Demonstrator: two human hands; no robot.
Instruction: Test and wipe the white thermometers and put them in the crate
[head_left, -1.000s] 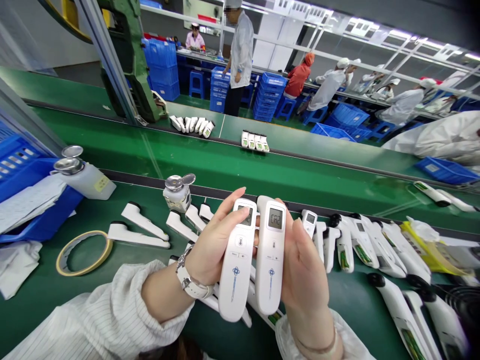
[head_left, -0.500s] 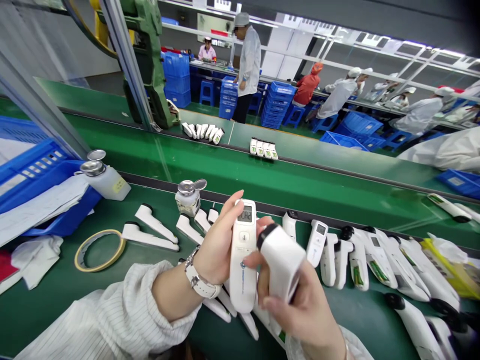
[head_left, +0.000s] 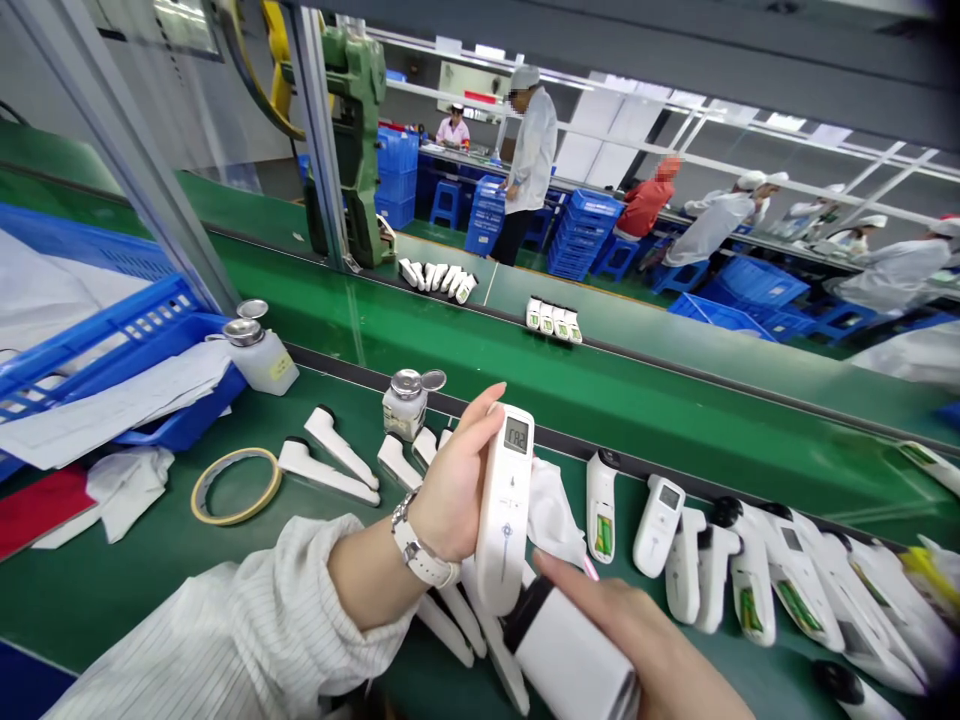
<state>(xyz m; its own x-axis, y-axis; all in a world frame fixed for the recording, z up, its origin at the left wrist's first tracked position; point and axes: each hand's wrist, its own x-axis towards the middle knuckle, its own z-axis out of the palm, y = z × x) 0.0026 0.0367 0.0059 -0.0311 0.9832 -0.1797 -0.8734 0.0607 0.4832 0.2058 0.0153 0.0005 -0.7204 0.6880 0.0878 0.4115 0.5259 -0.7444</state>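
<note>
The left hand (head_left: 450,490) grips a thermometer (head_left: 506,530). At that hand's four o'clock, the right hand (head_left: 637,625) clasps a second thermometer (head_left: 566,650). Tape (head_left: 236,518) lies at the left's nine o'clock.

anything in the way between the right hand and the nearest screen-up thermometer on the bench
Nothing visible: only green bench shows between the right hand and that thermometer. The hand does hold another thermometer, though.

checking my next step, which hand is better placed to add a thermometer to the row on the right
Probably the right hand: it holds a white thermometer and sits closer to the row. The left hand holds another thermometer, farther away.
</note>
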